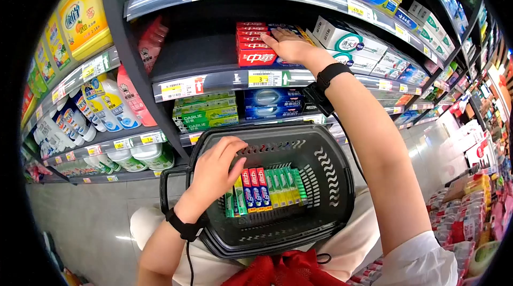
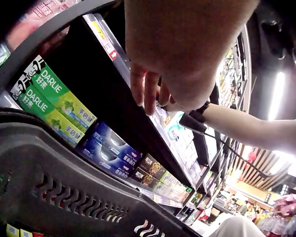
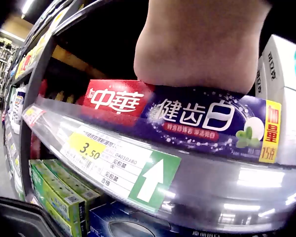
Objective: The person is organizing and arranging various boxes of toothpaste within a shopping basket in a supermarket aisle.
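Observation:
My right hand (image 1: 291,46) rests over a row of red and blue toothpaste boxes (image 1: 258,57) on the middle shelf, its fingers stretched out across their tops. Close up in the right wrist view, the front toothpaste box (image 3: 187,116) lies along the shelf edge under the hand. My left hand (image 1: 216,165) hovers over the near left side of a black shopping basket (image 1: 272,232), fingers loosely bent and holding nothing. Inside the basket stands a row of toothpaste boxes: red and blue ones (image 1: 257,190) in the middle, green and yellow ones (image 1: 282,187) beside them.
White toothpaste boxes (image 1: 350,40) stand right of my right hand. Below, green Darlie boxes (image 1: 206,112) and blue boxes (image 1: 272,103) fill the lower shelf. A shelf edge with price tags (image 1: 267,78) runs between basket and right hand. Detergent bottles (image 1: 107,101) stand at left.

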{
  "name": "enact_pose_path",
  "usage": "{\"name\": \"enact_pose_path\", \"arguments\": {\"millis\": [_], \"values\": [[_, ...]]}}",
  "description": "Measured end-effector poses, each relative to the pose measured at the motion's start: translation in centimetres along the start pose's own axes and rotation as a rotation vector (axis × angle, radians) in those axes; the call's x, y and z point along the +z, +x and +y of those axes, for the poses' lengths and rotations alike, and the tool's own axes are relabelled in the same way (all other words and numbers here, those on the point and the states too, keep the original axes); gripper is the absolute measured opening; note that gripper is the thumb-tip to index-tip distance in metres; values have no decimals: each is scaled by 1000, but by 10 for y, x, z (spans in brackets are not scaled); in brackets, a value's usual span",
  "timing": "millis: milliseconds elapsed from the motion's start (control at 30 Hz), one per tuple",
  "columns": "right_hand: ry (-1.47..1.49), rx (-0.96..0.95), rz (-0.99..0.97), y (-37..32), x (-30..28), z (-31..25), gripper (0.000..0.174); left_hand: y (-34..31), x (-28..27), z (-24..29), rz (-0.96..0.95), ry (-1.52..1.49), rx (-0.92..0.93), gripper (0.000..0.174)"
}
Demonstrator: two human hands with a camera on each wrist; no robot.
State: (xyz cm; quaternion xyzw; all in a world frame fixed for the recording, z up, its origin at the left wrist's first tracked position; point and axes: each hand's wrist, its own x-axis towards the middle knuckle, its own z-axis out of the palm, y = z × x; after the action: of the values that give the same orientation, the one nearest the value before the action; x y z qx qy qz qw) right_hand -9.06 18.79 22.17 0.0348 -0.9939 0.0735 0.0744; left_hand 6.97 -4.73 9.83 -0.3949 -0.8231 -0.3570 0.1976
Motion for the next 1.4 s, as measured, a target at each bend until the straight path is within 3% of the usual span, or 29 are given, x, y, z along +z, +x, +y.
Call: {"name": "enact_pose_path", "arguments": {"millis": [200, 300, 400, 733, 867, 1067, 1133, 1267, 1400], "values": [[-24, 10, 11, 1, 1, 2, 81, 0, 0, -1, -4, -17, 19, 30], [10, 87, -99, 10, -6, 4, 80, 0, 0, 2, -12, -21, 30, 29], [-101, 119, 13, 24, -5, 16, 80, 0, -2, 3, -5, -15, 30, 25], [-25, 206, -31, 27, 2, 26, 77, 1, 2, -1, -30, -17, 64, 25], [22, 293, -185, 46, -9, 25, 76, -2, 1, 1, -89, -62, -7, 25], [-160, 189, -122, 52, -15, 24, 78, 0, 0, -3, -102, -35, 1, 25], [-95, 187, -256, 57, -20, 24, 78, 1, -1, -8, -116, -19, 5, 25], [-125, 198, -261, 52, -25, 18, 77, 5, -7, -12, -85, -9, -7, 24], [-140, 237, -169, 46, -29, 17, 81, 3, -5, -9, -59, -2, 10, 23]]}}
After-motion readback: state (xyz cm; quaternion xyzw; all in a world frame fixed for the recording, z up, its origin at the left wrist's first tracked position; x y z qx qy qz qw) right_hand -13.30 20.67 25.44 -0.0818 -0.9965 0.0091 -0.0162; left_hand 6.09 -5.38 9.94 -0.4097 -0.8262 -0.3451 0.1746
